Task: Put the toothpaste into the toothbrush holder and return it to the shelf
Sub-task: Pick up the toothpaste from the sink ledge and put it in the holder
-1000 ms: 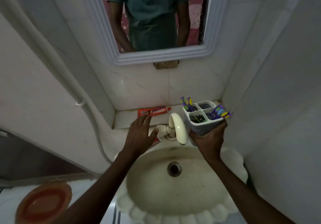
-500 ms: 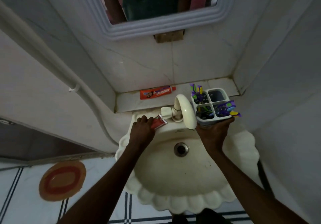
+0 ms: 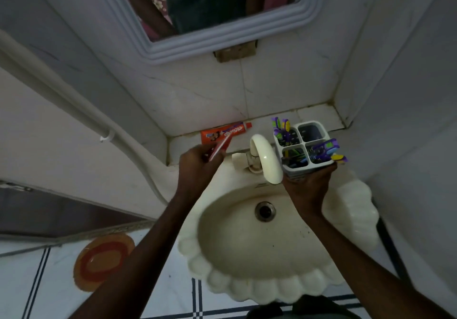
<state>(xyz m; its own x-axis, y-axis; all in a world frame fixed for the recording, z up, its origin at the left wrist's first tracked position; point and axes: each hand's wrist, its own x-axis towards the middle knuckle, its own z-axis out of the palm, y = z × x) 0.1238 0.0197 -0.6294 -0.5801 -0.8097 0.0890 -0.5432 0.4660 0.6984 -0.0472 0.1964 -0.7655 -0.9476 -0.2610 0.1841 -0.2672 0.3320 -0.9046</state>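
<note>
My left hand (image 3: pixel 197 164) grips a small red-and-white toothpaste tube (image 3: pixel 221 146), lifted off the basin rim and tilted up to the right. A second, orange toothpaste tube (image 3: pixel 223 132) lies flat on the tiled shelf (image 3: pixel 319 116) behind it. My right hand (image 3: pixel 309 185) holds a grey four-compartment toothbrush holder (image 3: pixel 312 133) from below, to the right of the tap and in front of the shelf. Several purple and green toothbrushes stick out of three compartments; the back right compartment looks empty.
A cream curved tap (image 3: pixel 265 160) stands between my hands. The scalloped cream basin (image 3: pixel 351 219) lies below with its drain (image 3: pixel 265 210). A mirror (image 3: pixel 217 4) hangs above. A white pipe (image 3: pixel 74 106) runs down the left wall. A round orange mat (image 3: pixel 103 260) lies on the floor.
My left hand closed on the small tube on the basin rim and lifted it toward the shelf. The view tilted further down. The holder stayed in my right hand.
</note>
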